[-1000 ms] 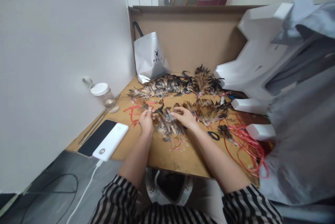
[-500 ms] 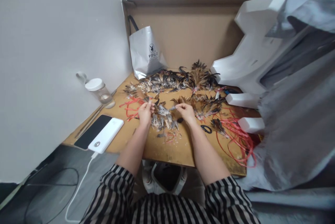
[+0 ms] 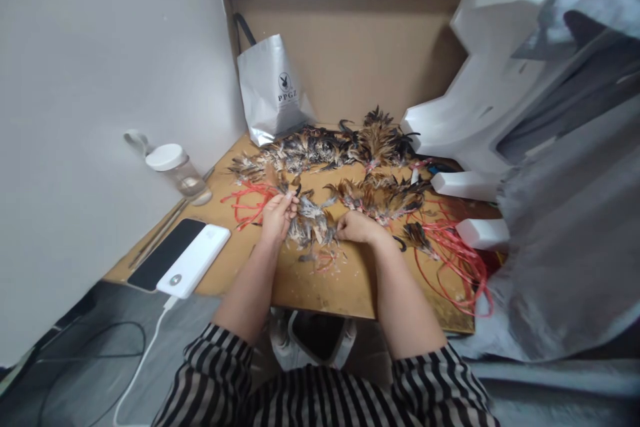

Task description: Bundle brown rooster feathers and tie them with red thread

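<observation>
- Head view. Left grip [image 3: 280, 217]: thumb and fingers pressed together, pinching a small brown tuft [image 3: 275, 177] near its base. The feathered end points up and away, probably so the tips stay loose and uncrushed.
- Right grip [image 3: 359, 226]: fingers curled downward at the right edge of the grey pile [image 3: 311, 222]. Cannot tell whether a feather is pinched there (the tips merge with the down).
- Grey pile: on the tabletop [image 3: 325, 297] between the two grips, likely kept central so either side can reach it. Loose bits are scattered just in front of it.
- Red strips [image 3: 243, 206]: fanned out on the tabletop, just left of the left grip.
- Far row [image 3: 320, 149] and near row [image 3: 383, 195]: feathers laid out beyond the grips, perhaps to keep the front free for handwork.
- Small bundle [image 3: 420, 238]: right of the right grip, beside the long red strands [image 3: 465, 254]. Black ring [image 3: 400, 243]: partly hidden by the right forearm.
- Phone [image 3: 163, 255] and power bank [image 3: 194, 260]: side by side at the left edge, presumably out of the feathers' way. Bottle [image 3: 176, 172]: behind them, near the wall.
</observation>
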`<action>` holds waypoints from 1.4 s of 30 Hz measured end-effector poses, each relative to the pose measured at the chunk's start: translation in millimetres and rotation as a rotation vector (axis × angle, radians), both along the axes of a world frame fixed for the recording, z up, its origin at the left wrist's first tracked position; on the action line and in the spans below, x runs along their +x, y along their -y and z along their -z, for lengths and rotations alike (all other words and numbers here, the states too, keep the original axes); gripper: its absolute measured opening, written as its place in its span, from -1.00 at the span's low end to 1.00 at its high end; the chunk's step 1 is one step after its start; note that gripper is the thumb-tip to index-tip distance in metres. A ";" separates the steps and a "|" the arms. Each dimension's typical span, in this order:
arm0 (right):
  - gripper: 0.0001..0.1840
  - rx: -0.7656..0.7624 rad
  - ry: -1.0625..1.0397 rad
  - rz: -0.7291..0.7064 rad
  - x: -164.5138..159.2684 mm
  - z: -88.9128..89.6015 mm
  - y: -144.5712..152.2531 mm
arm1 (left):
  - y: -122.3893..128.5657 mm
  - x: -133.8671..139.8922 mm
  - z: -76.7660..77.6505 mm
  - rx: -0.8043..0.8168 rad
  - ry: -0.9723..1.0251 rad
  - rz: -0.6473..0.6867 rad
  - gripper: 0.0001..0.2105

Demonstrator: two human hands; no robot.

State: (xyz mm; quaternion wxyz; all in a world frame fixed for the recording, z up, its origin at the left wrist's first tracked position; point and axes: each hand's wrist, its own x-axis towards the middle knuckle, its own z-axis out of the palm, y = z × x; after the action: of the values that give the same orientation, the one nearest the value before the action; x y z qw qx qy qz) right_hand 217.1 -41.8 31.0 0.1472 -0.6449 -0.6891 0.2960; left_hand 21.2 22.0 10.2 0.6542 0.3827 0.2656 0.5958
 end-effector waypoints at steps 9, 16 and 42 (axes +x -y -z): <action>-0.79 -0.039 -0.043 -0.013 5.8 2.6 -0.8 | 6.2 5.5 -0.3 -0.022 -0.054 0.101 -0.81; -0.90 -0.023 -0.184 -0.022 7.1 6.2 -3.0 | 7.9 8.3 1.4 -0.031 -0.133 0.119 -0.80; -0.79 0.515 -0.763 0.396 -48.5 17.7 -12.5 | 19.6 14.7 6.1 -0.108 -0.321 0.381 -0.75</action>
State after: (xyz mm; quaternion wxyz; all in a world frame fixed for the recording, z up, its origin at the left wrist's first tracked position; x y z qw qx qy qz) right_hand 168.6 -29.2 13.3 0.5966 -0.5518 -0.5012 0.2973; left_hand 35.8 2.4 4.2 0.7236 0.4800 0.3206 0.3784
